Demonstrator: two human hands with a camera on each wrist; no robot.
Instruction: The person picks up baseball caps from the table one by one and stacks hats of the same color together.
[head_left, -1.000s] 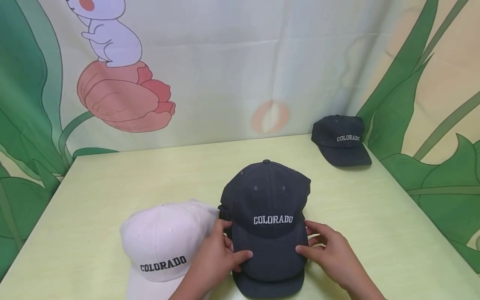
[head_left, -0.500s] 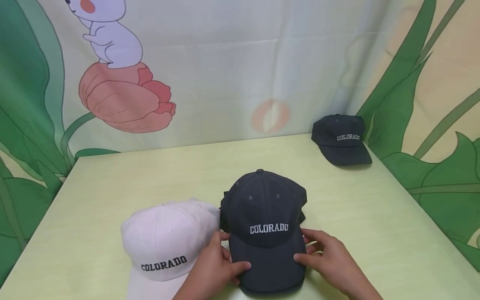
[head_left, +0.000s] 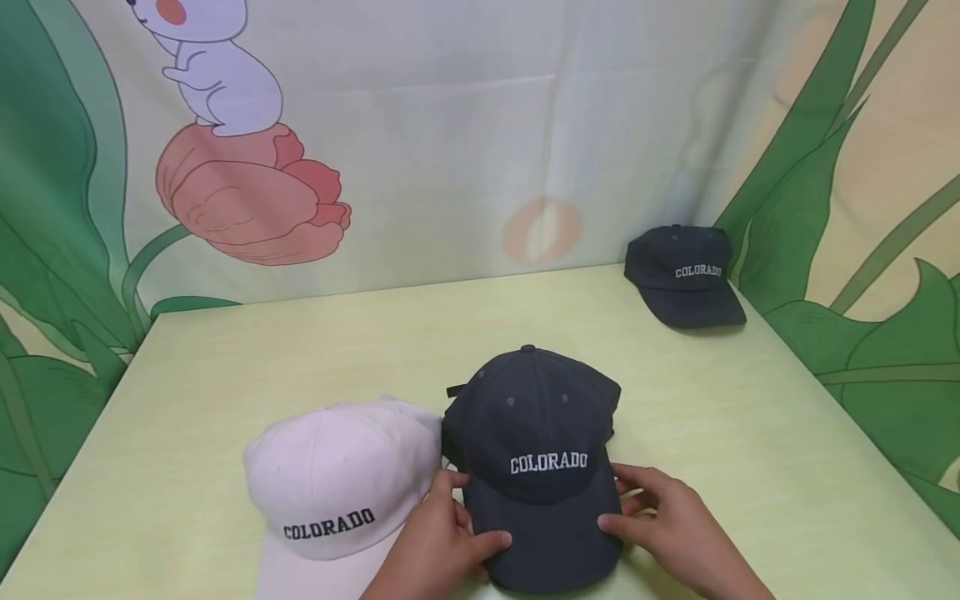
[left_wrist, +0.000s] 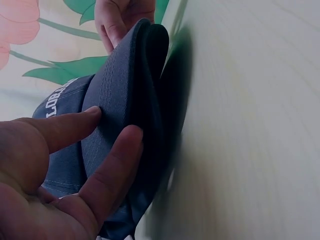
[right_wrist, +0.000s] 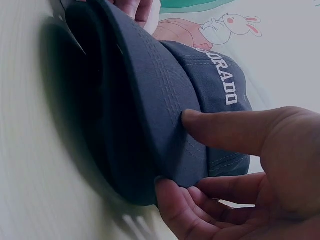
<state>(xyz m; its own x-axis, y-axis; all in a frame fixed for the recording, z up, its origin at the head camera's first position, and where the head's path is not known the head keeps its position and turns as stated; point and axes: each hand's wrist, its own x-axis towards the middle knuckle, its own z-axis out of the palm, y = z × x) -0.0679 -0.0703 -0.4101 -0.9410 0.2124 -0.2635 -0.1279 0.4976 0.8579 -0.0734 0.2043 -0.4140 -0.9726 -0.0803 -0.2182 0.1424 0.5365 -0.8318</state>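
A dark navy baseball cap [head_left: 543, 425] with white COLORADO lettering sits over a second dark cap [left_wrist: 159, 47], whose brim shows just under the upper one in both wrist views. My left hand [head_left: 442, 537] pinches the left edge of the upper brim, thumb on top and fingers below. On the opposite edge, my right hand [head_left: 667, 521] pinches the brim the same way. The lower cap is mostly hidden in the head view. Close beside my left hand lies a white cap [head_left: 337, 475] with black COLORADO lettering.
Another navy cap [head_left: 686, 279] rests at the far right corner of the pale yellow-green table [head_left: 300, 350]. A printed curtain [head_left: 420, 167] with a rabbit, flower and leaves hangs behind the table.
The upper cap came down toward me over the lower one, so the lower brim no longer shows in the head view. Both hands, still gripping it, then shifted slightly right.
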